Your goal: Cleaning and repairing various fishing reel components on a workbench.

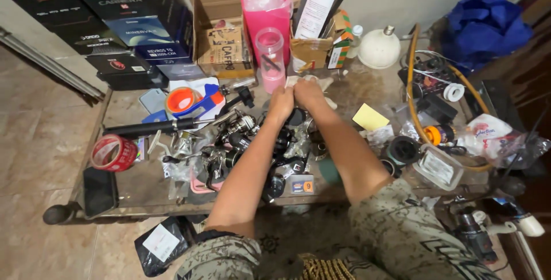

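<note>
Left hand [280, 103] and right hand [308, 93] pressed together over the far middle of the table [143, 191], fingers pinched on a small pale cloth or paper piece [310, 79]; too small to tell which. Directly below the forearms, a heap of fishing reels [229, 142], crowding the space between body and hands. Just behind the hands, a clear pink cylinder [270, 56] in front of a tall pink container [266, 4], flanked by an open cardboard box [221, 33]. To the left, a red tape roll [113, 152], a dark phone [100, 191], an orange and blue spool [186, 101]. To the right, a yellow note [369, 117], a white dome [379, 47], a looping orange hose [414, 108]. Stacked black boxes [109, 16] against the wall, blue bag [485, 24] at far right. Low, worn, cluttered tabletop; beige tiled floor [34, 142] alongside.
</note>
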